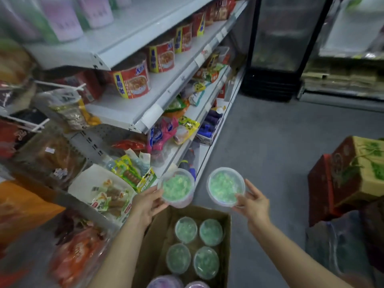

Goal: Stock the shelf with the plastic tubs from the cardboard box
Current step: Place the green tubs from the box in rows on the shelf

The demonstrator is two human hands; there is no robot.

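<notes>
- Head view: the left hand point(148, 201) grips a round clear plastic tub point(176, 188) by its near rim, fingers curled under the side and thumb at the lid edge; pale green pieces show through the lid.
- The right hand point(252, 201) holds a second tub point(226, 186) of the same kind, thumb on the lid and fingers round its right side. The two tubs sit side by side in the air, apart from each other, above the far end of the box.
- Below both forearms stands an open cardboard box point(226, 229) with brown matte walls. Four more green-filled tubs point(197, 248) lie in it in two rows, lids up, and two purple-lidded tubs point(166, 282) show at the bottom edge.
- To the left rises a white metal shelf unit point(145, 113) with sloping tiers. The lowest tiers are crowded with glossy snack packets point(128, 173) and pink and yellow bags point(174, 129) that spill over the front lip, right next to the left-hand tub.
- Higher up, red cylindrical noodle cups point(133, 80) stand in a row, and pastel tumblers point(68, 21) stand on the top tier, blurred.
- At the right, red and yellow printed cartons point(353, 171) are stacked on the grey floor point(270, 132).
- Beyond the aisle stands a black-framed glass-door cooler point(276, 44).
</notes>
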